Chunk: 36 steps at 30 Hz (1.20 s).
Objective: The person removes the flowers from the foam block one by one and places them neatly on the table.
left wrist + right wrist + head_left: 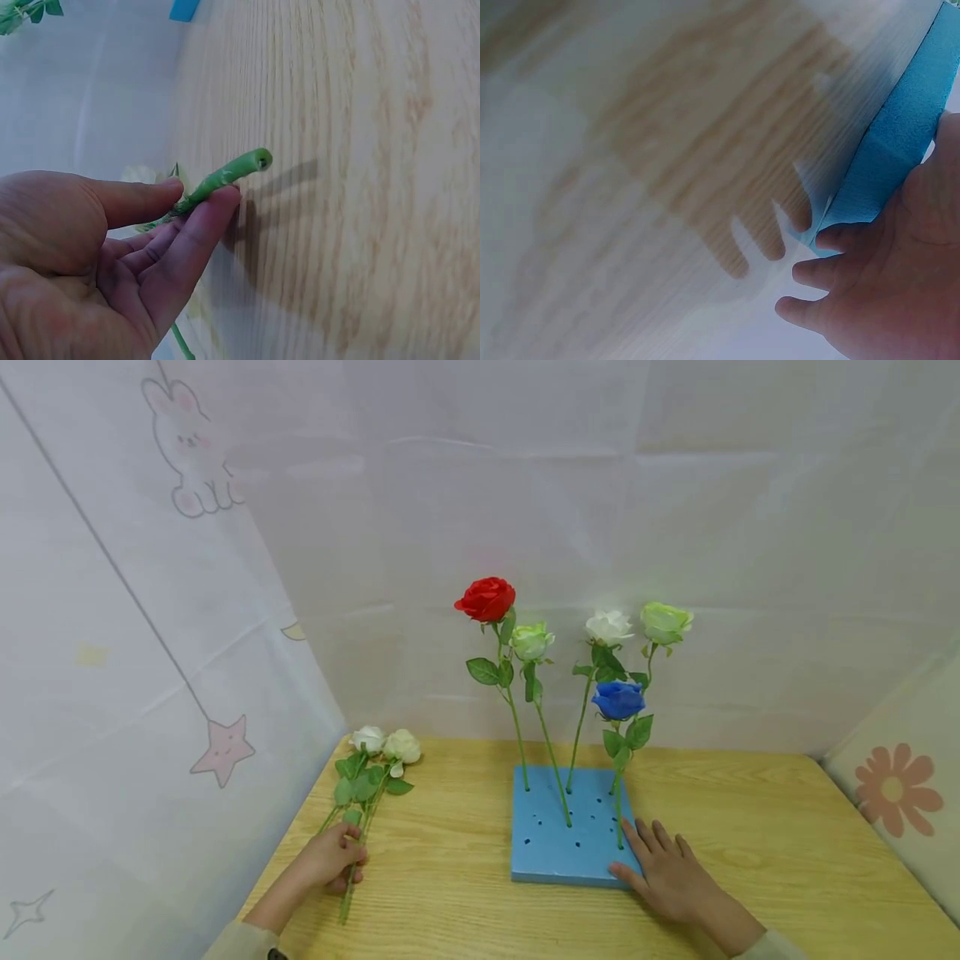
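My left hand (330, 860) is at the left of the table, pinching a green rose stem (232, 171) between thumb and fingers; the stem's cut end sticks out past the fingertips. Two roses lie there, a white rose (367, 739) and a cream rose (402, 746); which of them the held stem belongs to I cannot tell. My right hand (671, 877) rests with spread fingers against the right edge of a blue foam board (547, 864). Standing in the board are a red rose (486, 600), a white rose (609, 627), a blue rose (618, 700) and two pale green roses (666, 622).
Several small holes dot the board's top. The wooden table (442, 860) runs up to a pale cloth backdrop (420, 527) behind and at both sides. The upright stems lean at different angles, their leaves close together on the right.
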Each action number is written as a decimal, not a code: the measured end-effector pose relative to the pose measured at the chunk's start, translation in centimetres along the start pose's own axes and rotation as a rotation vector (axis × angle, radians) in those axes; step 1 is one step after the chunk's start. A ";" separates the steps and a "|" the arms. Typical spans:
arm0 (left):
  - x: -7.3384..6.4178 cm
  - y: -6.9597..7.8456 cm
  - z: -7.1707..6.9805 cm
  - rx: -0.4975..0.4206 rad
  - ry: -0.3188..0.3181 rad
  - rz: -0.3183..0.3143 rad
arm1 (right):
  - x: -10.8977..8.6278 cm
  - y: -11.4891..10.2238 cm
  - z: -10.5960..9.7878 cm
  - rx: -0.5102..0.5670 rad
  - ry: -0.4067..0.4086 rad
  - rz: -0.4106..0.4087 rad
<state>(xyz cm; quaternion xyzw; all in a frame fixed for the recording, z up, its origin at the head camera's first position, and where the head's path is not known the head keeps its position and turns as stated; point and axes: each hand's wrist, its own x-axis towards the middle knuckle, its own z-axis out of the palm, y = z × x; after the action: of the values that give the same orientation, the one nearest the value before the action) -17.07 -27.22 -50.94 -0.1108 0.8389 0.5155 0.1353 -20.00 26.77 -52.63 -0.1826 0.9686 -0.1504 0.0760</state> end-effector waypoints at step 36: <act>-0.5 5.7 2.2 0.134 0.032 0.168 | 0.1 0.1 -0.1 0.015 -0.017 -0.002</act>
<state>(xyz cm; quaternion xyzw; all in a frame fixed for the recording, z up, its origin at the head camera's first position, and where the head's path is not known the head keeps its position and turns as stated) -18.23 -22.71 -46.96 -0.0390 0.8799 0.4659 0.0852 -20.09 26.84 -52.61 -0.1844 0.9665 -0.1563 0.0856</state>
